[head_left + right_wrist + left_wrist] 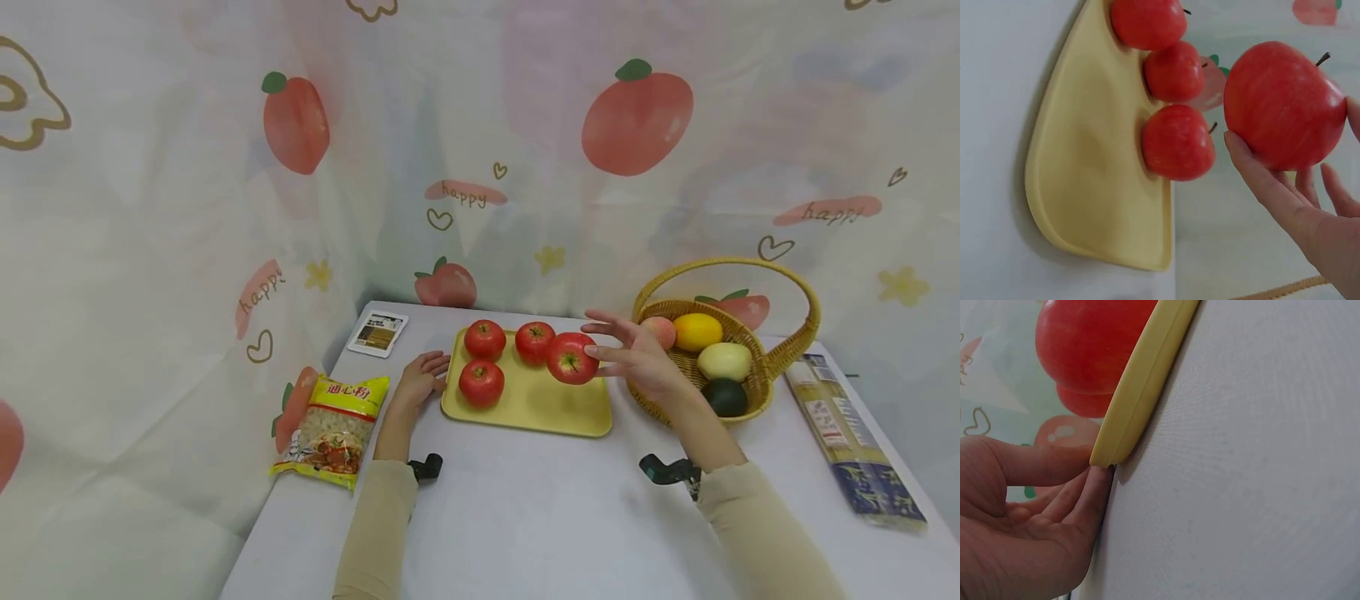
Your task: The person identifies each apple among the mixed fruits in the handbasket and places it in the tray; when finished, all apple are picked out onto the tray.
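Observation:
My right hand (651, 365) holds a red apple (572, 358) between thumb and fingers, above the right part of a yellow tray (551, 410). In the right wrist view, this apple (1282, 106) is off the tray, its stem showing. Three more red apples rest on the tray: one at the back left (484, 340), one at the front left (482, 383) and one at the back middle (535, 343). At the tray's left end is my left hand (420, 380). The left wrist view shows its thumb (1047, 465) and fingers pinching the tray's rim (1141, 387).
A wicker basket (767, 392) with a tall handle holds several fruits at the right. Beyond it lies a long pack of noodles (855, 437). On the left are a yellow bag of pasta (333, 429) and a small white packet (378, 333). Printed cloth hangs behind the table.

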### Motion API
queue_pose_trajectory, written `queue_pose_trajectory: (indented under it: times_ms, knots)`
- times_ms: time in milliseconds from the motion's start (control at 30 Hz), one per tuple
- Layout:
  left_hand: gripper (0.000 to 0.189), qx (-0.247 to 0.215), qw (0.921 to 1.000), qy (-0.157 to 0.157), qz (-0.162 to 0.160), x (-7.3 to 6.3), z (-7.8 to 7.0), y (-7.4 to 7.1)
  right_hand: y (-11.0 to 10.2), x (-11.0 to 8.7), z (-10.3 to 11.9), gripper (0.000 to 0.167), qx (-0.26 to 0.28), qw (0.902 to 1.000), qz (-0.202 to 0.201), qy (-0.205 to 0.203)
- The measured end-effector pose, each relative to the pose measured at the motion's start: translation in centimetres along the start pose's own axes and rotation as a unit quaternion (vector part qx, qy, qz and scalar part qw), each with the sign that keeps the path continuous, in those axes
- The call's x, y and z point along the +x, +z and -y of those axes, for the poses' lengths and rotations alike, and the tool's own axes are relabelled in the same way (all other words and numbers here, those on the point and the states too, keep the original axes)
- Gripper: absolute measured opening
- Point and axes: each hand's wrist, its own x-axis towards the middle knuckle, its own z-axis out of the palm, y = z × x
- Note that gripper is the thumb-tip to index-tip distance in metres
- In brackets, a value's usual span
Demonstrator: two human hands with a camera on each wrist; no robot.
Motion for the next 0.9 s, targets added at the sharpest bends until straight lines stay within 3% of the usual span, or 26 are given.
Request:
queue_pose_trajectory:
  times_ms: [600, 900]
  knots:
    - [0.074, 0.005, 0.9999, 0.008, 0.005, 0.2, -0.1, -0.1, 3.6, 2.2, -4.6, 0.073, 0.047, 0.9962, -0.017, 0.071]
    - [0.074, -0.001, 1.0, -0.004, 0.003, 0.1, -0.1, -0.1, 4.8, 2.7, -6.5, 0.068, 0.061, 0.9927, -0.009, 0.104]
